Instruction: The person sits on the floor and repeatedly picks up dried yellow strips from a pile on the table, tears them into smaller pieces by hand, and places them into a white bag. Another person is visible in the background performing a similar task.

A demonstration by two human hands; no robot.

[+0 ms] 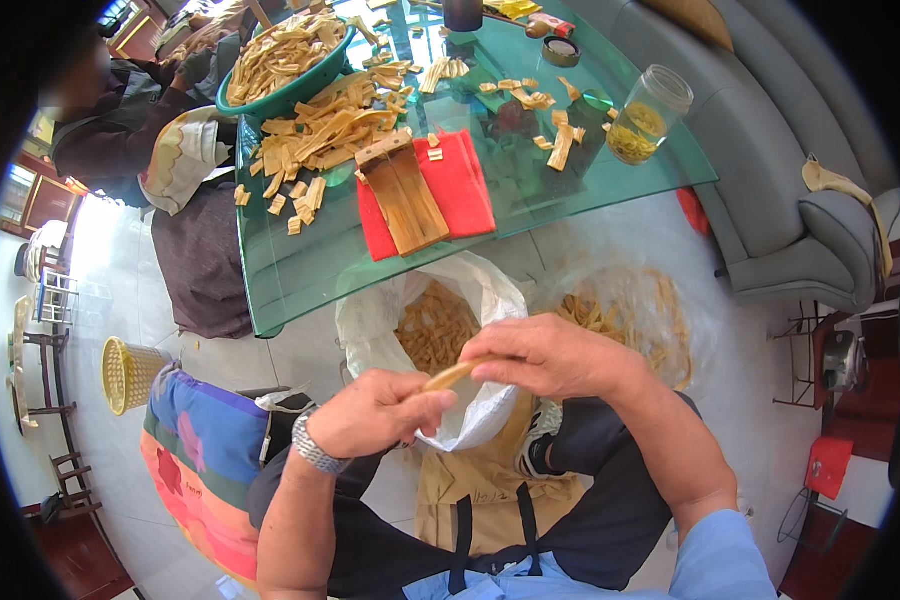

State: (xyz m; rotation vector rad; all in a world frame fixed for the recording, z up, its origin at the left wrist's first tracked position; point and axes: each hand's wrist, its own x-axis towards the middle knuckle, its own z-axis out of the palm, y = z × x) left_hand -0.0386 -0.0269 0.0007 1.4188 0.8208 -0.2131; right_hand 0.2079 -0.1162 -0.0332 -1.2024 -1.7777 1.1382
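Observation:
A pale tan strip (452, 375), perhaps dried tofu skin or a wood-like slice, is held between my two hands above an open white sack. My left hand (378, 412), with a metal watch on its wrist, pinches the near end. The fingers of my right hand (555, 357) close on the far end. Inside the white sack (510, 290) lie many similar tan pieces (434, 325). Beyond it, a wooden board with a raised crosspiece (410, 200) rests on a red cloth (465, 180) at the glass table's near edge.
Tan strips (340, 125) lie heaped on the glass table (300, 280), near a heaped green basin (315, 88). A jar of yellowish liquid (650, 115) stands at right. A clear bag of pieces (660, 320) sits beside the sack. Another person (100, 130) is at far left; a grey sofa (770, 200) is right.

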